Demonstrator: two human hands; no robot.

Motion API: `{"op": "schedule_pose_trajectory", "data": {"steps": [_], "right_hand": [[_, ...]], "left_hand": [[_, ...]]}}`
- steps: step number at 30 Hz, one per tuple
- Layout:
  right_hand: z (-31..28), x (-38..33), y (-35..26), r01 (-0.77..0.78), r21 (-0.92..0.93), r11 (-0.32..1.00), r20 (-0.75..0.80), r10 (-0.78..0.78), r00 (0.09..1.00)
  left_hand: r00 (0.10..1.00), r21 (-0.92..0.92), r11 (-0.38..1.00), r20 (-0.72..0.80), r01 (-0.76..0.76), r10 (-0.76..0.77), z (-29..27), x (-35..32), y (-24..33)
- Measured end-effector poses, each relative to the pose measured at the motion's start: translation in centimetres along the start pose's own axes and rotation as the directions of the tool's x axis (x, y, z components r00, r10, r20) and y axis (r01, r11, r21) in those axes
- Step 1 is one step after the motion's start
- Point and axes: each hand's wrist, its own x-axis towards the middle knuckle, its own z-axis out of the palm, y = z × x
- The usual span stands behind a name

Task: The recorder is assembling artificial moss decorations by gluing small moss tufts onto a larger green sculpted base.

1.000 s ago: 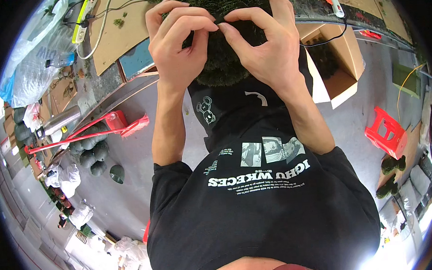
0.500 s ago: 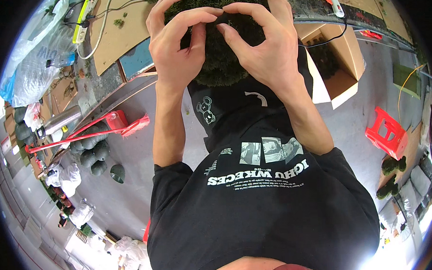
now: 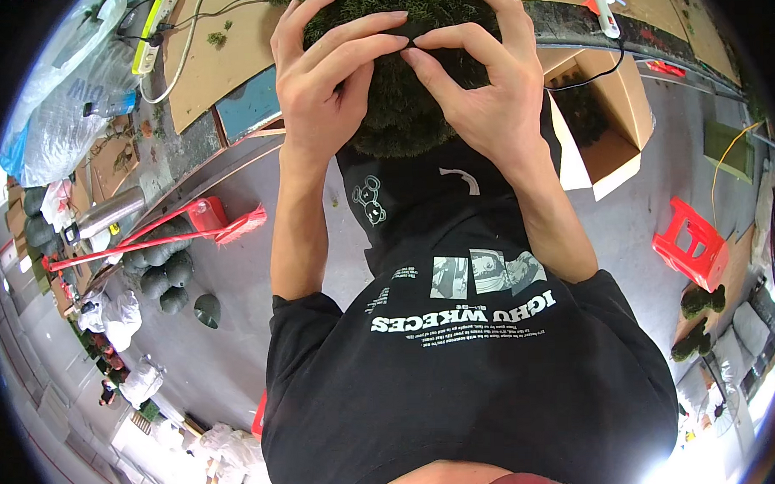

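Observation:
A round mass of dark green artificial foliage (image 3: 404,105) rests against my lap at the table edge. Both hands meet over it. My left hand (image 3: 329,82) has its index and middle fingers stretched inward side by side, with the thumb tip tucked beneath, out of sight. The thumb and index finger of my right hand (image 3: 489,76) are pinched together, touching or nearly touching the left fingertips. Something small and dark shows between the fingertips, too small to name. The other fingers of both hands lie over the foliage.
A white and orange glue gun (image 3: 603,13) lies on the table at right, its black cord hanging over an open cardboard box (image 3: 628,161). At left are a yellow-white power strip (image 3: 150,47) and cardboard sheet (image 3: 196,82). A red broom (image 3: 242,226) and red stool (image 3: 693,247) stand below.
My right thumb and index finger have closed from a gap into a pinch. My left fingers have moved slightly down and right, their fingertips a little further apart.

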Motion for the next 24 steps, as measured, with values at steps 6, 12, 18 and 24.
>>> {"op": "schedule_pose_trajectory", "data": {"steps": [6,12,18,24], "right_hand": [[0.0,0.1,0.0,-0.016,0.000,1.000,0.001,0.016,1.000],[-0.2,0.4,-0.3,-0.021,-0.016,1.000,0.031,0.022,0.999],[-0.5,0.5,-0.4,-0.031,-0.018,0.999,0.049,0.032,0.998],[-0.6,0.4,-0.6,-0.047,-0.031,0.998,0.066,0.049,0.997]], "left_hand": [[0.998,0.021,0.999,0.047,-0.050,0.049,-0.5,-0.2,-0.4],[0.995,0.024,0.999,0.098,-0.037,0.035,-1.0,-0.1,-0.2],[0.994,0.020,0.999,0.109,-0.035,0.032,-1.0,-0.3,-0.5],[0.987,0.038,0.995,0.132,-0.097,0.091,-1.3,-0.2,-1.1]]}}
